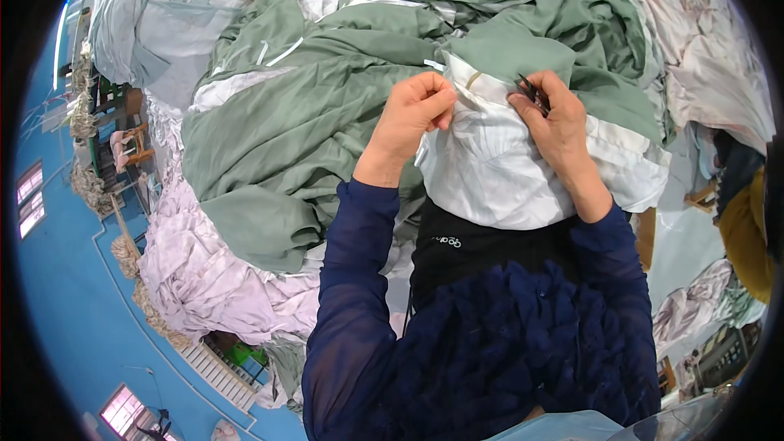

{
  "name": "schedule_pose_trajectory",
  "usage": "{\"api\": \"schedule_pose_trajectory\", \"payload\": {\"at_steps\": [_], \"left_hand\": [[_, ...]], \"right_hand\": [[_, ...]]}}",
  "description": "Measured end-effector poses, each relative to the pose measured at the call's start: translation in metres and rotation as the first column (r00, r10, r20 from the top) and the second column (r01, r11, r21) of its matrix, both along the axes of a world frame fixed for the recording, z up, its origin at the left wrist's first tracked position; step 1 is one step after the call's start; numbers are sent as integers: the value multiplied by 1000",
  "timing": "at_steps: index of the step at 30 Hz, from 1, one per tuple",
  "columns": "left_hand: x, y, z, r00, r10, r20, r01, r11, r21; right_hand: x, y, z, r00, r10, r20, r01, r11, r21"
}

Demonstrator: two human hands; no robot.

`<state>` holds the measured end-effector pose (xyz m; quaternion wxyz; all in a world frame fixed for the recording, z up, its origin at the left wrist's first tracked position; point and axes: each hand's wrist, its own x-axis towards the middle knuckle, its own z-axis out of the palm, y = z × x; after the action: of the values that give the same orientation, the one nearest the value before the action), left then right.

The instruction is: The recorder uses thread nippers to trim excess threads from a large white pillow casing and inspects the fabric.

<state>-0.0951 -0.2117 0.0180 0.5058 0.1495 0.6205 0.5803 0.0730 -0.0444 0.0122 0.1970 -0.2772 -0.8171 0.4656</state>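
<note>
Pinching at the left edge of the white cloth (pixel 502 171), we are holding our left hand (pixel 418 110) with its fingertips closed together; we cannot tell what is between them. We are gripping dark snips (pixel 535 95) in our right hand (pixel 559 118), its thumb touching the cloth. The white cloth is lying over our black garment (pixel 490 241), while the green cloth (pixel 310 114) is spreading ahead and leftward.

Textile workshop, indicated by heaped green cloth (pixel 310 106), snips (pixel 532 93) near it, lilac cloth (pixel 229 286) to its lower left, pinkish cloth (pixel 686 41) to its right, blue wall (pixel 65 294) beyond its left.
</note>
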Motion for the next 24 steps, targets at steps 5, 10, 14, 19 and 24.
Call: {"api": "schedule_pose_trajectory", "payload": {"at_steps": [5, 10, 14, 19, 24], "left_hand": [[6, 6, 0, 972, 143, -187, -128, 988, 88], [5, 10, -3, 957, 250, -146, -229, 962, 147], [3, 8, -9, 959, 278, -50, -265, 948, 179], [8, 11, -9, 979, 188, -82, -185, 982, 33], [17, 17, -19, 982, 74, -175, -88, 993, -76]], "right_hand": [[-2, -1, 0, 1000, 0, -17, 0, 1000, -9], [-1, 1, -3, 1000, -7, -2, 7, 1000, -22], [-1, 0, 0, 1000, -13, 11, 13, 1000, -23], [-1, 0, -1, 1000, -11, -9, 11, 1000, -5], [-2, 0, -1, 1000, -11, -11, 11, 1000, 6]]}}
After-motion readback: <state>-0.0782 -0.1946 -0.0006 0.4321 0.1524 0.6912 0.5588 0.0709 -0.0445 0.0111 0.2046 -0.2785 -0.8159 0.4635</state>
